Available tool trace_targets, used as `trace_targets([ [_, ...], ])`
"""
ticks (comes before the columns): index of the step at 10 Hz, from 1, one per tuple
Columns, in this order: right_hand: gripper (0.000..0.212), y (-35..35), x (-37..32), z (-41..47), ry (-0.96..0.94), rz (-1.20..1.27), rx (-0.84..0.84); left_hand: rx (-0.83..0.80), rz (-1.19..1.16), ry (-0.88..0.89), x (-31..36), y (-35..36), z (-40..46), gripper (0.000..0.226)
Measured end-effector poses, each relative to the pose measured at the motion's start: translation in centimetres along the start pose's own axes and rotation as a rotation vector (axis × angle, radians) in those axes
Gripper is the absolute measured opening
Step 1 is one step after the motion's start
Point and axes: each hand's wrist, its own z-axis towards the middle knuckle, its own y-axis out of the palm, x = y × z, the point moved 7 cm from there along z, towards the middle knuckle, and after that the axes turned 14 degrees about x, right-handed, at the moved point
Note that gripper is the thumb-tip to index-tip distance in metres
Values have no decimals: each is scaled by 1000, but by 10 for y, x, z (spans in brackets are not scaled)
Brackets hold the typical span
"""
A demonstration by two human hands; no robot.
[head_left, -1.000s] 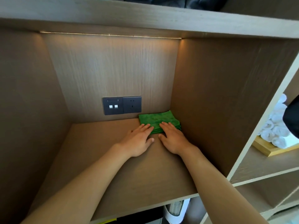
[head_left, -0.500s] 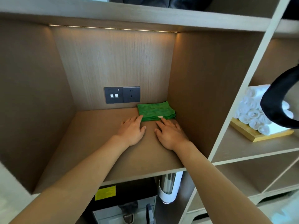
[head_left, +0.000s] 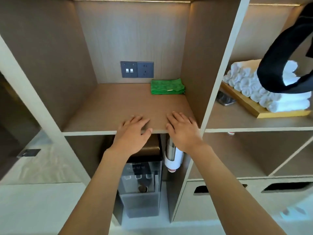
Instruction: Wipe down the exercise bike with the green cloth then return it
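Observation:
The green cloth (head_left: 167, 86) lies folded at the back right corner of a wooden shelf compartment (head_left: 108, 109), beside the right wall and below a wall socket. My left hand (head_left: 133, 133) and my right hand (head_left: 183, 131) hover palm down over the shelf's front edge, fingers straight and spread, holding nothing. Both hands are well apart from the cloth. No exercise bike is in view.
A dark socket and switch plate (head_left: 136, 69) sits on the back wall. Rolled white towels (head_left: 254, 85) on a wooden tray fill the compartment to the right, with a black strap (head_left: 277, 65) hanging before them. A water dispenser (head_left: 142, 180) and cup holder (head_left: 172, 155) stand below.
Both hands have let go of the folded cloth and drawn back from it to the shelf's front edge. The view has pulled back from the shelving.

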Motion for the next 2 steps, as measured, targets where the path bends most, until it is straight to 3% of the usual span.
trace_targets([
  [1,61,-11,-4,-44,-68,-57,74,29,12,-39,10,-21,-48,57],
  [2,60,-18,-1,-80,-19,34,121,74,-76,-143,15,-34,-91,52],
])
